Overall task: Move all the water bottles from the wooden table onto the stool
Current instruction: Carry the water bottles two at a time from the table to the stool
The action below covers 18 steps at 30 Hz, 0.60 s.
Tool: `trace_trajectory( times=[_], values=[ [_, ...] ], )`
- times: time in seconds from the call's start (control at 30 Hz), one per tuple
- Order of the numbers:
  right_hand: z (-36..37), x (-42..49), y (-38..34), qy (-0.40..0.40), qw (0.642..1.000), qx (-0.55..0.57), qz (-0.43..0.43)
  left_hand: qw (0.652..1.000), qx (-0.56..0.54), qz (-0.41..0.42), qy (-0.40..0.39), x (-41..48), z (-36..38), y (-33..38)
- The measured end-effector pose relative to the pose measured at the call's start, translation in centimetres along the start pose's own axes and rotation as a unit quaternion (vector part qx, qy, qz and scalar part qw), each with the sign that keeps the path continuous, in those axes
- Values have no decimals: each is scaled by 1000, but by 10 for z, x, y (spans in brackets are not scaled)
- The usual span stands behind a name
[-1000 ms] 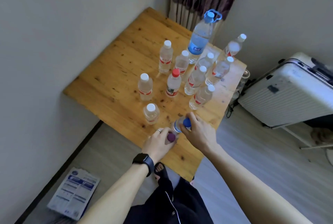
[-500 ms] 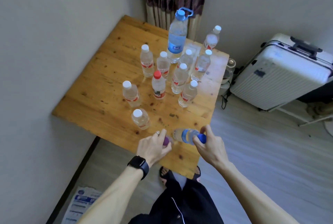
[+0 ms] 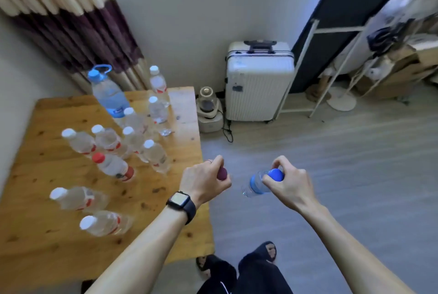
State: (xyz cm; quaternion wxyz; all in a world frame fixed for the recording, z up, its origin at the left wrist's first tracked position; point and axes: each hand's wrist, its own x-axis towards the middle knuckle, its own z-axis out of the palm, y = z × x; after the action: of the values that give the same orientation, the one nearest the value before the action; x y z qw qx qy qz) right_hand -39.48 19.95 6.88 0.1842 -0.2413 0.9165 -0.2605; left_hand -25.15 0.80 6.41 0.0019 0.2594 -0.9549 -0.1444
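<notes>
On the wooden tabletop (image 3: 59, 116) the water bottles stand upright, caps up, though the wide lens makes them fan outward. Two white-capped ones (image 3: 79, 199) are nearest the near edge. A red-capped bottle (image 3: 113, 167) sits mid-table, and a cluster of white-capped bottles (image 3: 154, 156) runs from it toward the far right corner. The large blue-capped bottle (image 3: 109, 94) stands by the far edge. It looks the heaviest, and the carry loop on its cap is probably the best place to hold it.

The left hand (image 3: 203, 182), with a watch (image 3: 181, 201) on its wrist, hovers over the right edge of the tabletop. Its fingers are curled round the top of a purple-capped bottle (image 3: 222, 173). Only the cap shows, so I cannot tell which way the body points.

The right hand (image 3: 288, 186) is past that edge, over the floor (image 3: 331, 163), pinching the cap of a blue-capped bottle (image 3: 257, 184). Its long axis runs from the cap at the fingers down and leftward to the base. It seems to hang cap-up, slightly tilted.

These small clear plastic bottles should be light, with thin walls that dent under a squeeze. The neck and cap are stiff, so a hold there is secure, though it lets the body swing. A grip round the waist would steady them for setting down. The stool is not in view. A white suitcase (image 3: 258, 85) stands by the far wall.
</notes>
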Motion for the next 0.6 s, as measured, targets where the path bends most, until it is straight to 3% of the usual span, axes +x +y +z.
trace_trajectory(
  times=[0.27,0.6],
  values=[
    [-168,15,77,170,983,44,61,991,6,130,11,108,-46,180],
    [-337,11,213,351,922,71,150,959,-50,278,33,212,-59,421]
  ],
)
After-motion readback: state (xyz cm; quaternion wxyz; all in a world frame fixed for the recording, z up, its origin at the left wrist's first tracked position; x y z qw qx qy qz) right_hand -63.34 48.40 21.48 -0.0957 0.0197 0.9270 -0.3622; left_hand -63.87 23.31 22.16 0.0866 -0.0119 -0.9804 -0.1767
